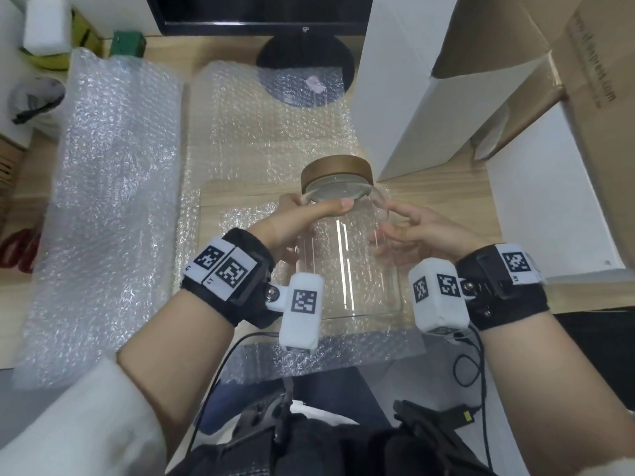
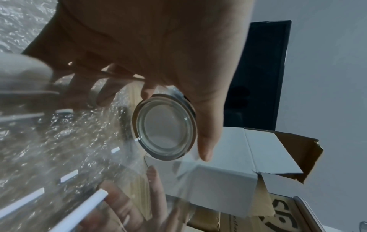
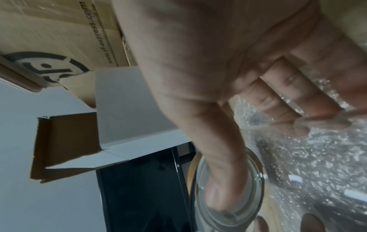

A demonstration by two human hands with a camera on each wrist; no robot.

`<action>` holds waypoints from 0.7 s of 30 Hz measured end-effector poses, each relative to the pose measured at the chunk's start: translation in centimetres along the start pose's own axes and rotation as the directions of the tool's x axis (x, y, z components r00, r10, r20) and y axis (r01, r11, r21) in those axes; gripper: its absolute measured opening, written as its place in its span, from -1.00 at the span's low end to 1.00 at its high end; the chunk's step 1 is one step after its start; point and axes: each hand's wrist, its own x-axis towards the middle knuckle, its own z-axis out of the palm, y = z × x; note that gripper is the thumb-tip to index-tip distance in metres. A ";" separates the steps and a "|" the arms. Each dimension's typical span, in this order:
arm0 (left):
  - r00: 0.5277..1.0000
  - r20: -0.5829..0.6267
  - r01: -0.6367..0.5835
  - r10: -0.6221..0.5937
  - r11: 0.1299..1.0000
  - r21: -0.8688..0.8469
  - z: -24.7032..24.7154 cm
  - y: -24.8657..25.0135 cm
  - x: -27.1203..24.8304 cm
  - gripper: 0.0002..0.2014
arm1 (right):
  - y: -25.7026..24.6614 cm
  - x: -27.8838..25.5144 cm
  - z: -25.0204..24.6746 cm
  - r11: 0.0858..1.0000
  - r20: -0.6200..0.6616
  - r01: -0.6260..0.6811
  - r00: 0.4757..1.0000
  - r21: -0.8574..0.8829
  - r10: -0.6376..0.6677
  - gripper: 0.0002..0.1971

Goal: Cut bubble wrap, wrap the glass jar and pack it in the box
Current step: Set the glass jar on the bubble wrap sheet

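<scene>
A clear glass jar [image 1: 347, 255] with a brown lid [image 1: 336, 168] is held above the desk, tilted with the lid pointing away from me. My left hand [image 1: 302, 218] grips its left side, thumb laid across the neck [image 2: 164, 127]. On the jar's right side is my right hand [image 1: 422, 231], thumb along the glass toward the lid [image 3: 238, 196] and fingers [image 3: 288, 97] curled beneath. A cut bubble wrap sheet [image 1: 275, 132] lies flat under the jar. The white box [image 1: 429, 80] stands open at the right.
A bubble wrap roll [image 1: 110, 201] lies along the left. A monitor stand [image 1: 305, 60] sits at the back, partly under the sheet. Red scissors [image 1: 17, 249] are at the left edge. A large cardboard carton [image 1: 601, 97] fills the far right. Cables [image 1: 474, 355] hang near my lap.
</scene>
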 end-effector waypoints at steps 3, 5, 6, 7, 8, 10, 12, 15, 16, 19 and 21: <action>1.000 0.026 -0.006 0.007 1.000 -0.027 0.0 -0.4 -0.1 -0.02 | 0.3 -0.6 -0.5 1.000 -0.001 0.005 1.000 -0.018 -0.005 -0.17; 0.999 0.047 0.005 -0.002 0.999 -0.053 -0.1 -0.8 -0.2 -0.04 | 0.6 -0.8 -0.9 1.000 -0.037 -0.001 0.999 -0.012 0.001 -0.38; 0.999 0.053 0.010 -0.007 0.998 -0.063 -0.1 -0.9 -0.2 -0.05 | 0.8 -0.9 -1.1 0.999 -0.092 -0.002 0.996 -0.047 -0.003 -0.42; 0.998 0.056 0.014 -0.011 0.998 -0.066 -0.1 -1.0 -0.3 -0.06 | 1.1 -0.7 -1.3 0.994 -0.179 -0.008 0.984 -0.106 -0.011 -0.43; 0.998 0.054 0.017 -0.013 0.998 -0.068 -0.2 -1.2 -0.3 -0.07 | 1.4 -0.4 -1.4 0.989 -0.284 -0.015 0.959 -0.150 -0.028 -0.45; 0.998 0.055 0.024 -0.020 0.997 -0.077 -0.2 -1.5 -0.4 -0.09 | 1.7 0.1 -1.2 0.996 -0.414 -0.031 0.910 -0.086 -0.007 -0.44; 0.998 0.066 0.028 -0.021 0.994 -0.106 -0.2 -2.0 -0.5 -0.15 | 2.1 0.7 -0.7 0.997 -0.361 -0.048 0.930 0.056 0.066 -0.38; 0.996 0.089 0.024 -0.012 0.991 -0.135 -0.4 -2.6 -0.6 -0.14 | 2.2 1.1 0.2 0.982 -0.241 -0.190 0.953 -0.003 0.183 -0.51; 0.995 0.096 0.027 -0.013 0.990 -0.142 -0.6 -2.8 -0.6 -0.09 | 2.2 1.0 0.5 0.966 -0.213 -0.258 0.945 -0.025 0.247 -0.57; 0.990 0.140 0.033 -0.005 0.980 -0.198 -1.1 -3.4 -0.2 -0.13 | 2.1 0.3 1.1 0.929 -0.143 -0.365 0.924 -0.062 0.354 -0.75; 0.981 0.192 0.044 0.002 0.971 -0.234 -1.4 -3.6 0.0 -0.13 | 1.8 0.1 1.3 0.945 -0.159 -0.301 0.947 -0.130 0.280 -0.88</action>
